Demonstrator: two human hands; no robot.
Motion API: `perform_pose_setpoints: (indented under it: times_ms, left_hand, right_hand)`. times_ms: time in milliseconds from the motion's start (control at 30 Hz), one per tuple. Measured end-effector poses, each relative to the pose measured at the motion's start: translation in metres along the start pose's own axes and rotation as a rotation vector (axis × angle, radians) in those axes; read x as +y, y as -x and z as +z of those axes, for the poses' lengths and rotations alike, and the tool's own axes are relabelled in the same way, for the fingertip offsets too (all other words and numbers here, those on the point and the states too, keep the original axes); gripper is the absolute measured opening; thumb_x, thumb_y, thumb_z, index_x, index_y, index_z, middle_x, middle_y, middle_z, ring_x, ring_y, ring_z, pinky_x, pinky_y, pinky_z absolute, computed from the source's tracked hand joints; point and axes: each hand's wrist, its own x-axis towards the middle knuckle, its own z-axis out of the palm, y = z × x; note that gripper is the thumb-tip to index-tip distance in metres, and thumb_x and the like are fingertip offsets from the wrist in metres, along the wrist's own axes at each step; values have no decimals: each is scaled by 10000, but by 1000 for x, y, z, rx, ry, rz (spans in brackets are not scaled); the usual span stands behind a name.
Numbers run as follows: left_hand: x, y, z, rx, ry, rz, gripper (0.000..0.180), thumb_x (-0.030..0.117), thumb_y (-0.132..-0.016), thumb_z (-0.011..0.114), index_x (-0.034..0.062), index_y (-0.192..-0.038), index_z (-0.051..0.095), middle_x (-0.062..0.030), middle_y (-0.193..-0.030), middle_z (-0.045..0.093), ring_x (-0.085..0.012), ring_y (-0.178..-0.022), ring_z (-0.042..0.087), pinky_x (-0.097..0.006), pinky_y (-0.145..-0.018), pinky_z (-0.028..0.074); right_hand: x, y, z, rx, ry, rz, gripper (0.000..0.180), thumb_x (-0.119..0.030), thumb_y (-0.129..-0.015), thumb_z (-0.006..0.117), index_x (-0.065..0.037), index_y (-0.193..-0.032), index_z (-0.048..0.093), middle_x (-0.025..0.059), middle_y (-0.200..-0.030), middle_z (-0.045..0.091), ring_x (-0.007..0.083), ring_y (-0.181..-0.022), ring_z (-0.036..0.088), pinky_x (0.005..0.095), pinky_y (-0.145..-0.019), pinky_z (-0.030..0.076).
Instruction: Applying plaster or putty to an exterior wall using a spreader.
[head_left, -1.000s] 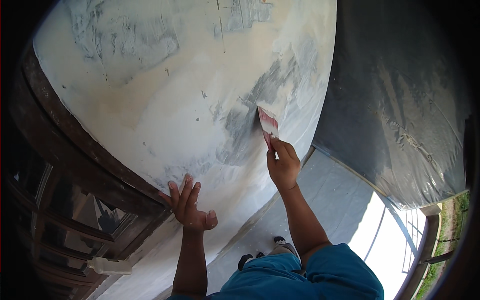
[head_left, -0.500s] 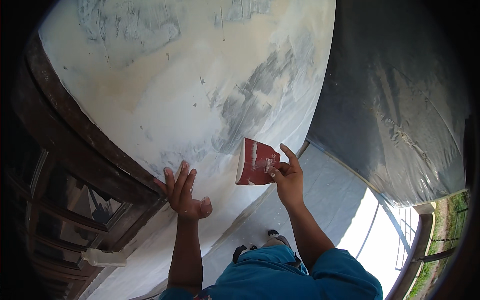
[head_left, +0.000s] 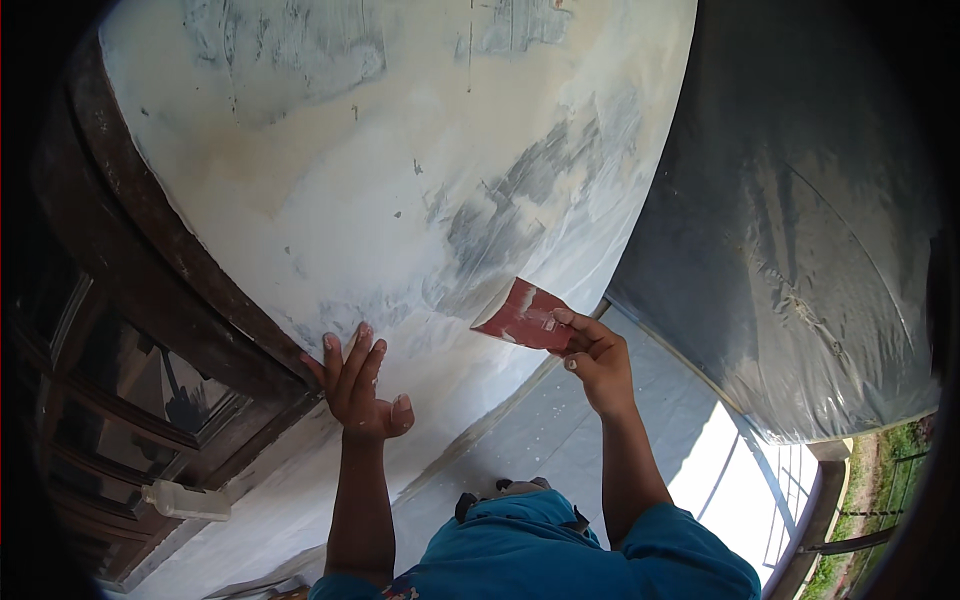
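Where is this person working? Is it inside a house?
It looks like a room being fixed up, near an open side. The right hand holds a red scraper against a patchy white wall, beside a dark wooden door frame. Plastic sheeting covers the next wall.

A dark wooden door frame (head_left: pixel 190 260) curves from ten o'clock down to seven, its glazed panels (head_left: pixel 150 380) dim and reflective. A small pale plastic bottle (head_left: pixel 188 501) rests on a ledge at eight o'clock. At three o'clock hangs a dark wall under clear plastic sheeting (head_left: pixel 800 250). A metal railing (head_left: pixel 790 490) and grass (head_left: pixel 880 480) show at four o'clock.
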Motion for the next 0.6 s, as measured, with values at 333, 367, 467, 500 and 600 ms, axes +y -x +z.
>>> perform_pose_setpoints:
  times_ms: [333,367,467,500,600]
  left_hand:
    - [2,-4,0,43,20,8,640,521,-930,420,-26,-1177,643,-196,-1293,641,-398,-1461,326,-565,-1219,21]
    - [1,-1,-3,25,18,14,640,521,-930,420,-26,-1177,643,-196,-1293,641,-398,-1461,326,-565,-1219,21]
    - [-1,0,-4,-9,71,15,641,513,-930,429,-49,-1162,634,-233,-1276,639,-417,-1463,312,-584,-1211,17]
    - [0,-2,-4,6,66,19,640,506,-932,428,-57,-1161,630,-242,-1270,640,-429,-1450,329,-587,-1210,19]
    - [0,-5,-4,18,79,32,634,492,-935,425,-66,-1158,627,-251,-1260,641,-450,-1422,367,-583,-1211,23]
  right_hand:
    - [16,-16,0,237,151,-144,359,126,-882,560,41,-1231,566,129,-1042,704,152,-946,666,281,-854,524]
    - [14,-14,7,278,69,-190,425,109,-891,584,24,-1304,528,140,-1040,711,149,-942,668,280,-832,531]
    - [16,-12,24,327,49,-137,457,113,-894,586,13,-1329,485,153,-1056,708,135,-922,663,268,-817,527]
    - [18,-9,26,362,35,-143,404,108,-896,590,28,-1285,518,152,-1059,708,131,-912,661,263,-813,525]
    - [37,-5,31,402,82,-186,199,81,-898,607,54,-1094,592,113,-1000,706,120,-904,659,255,-809,518]
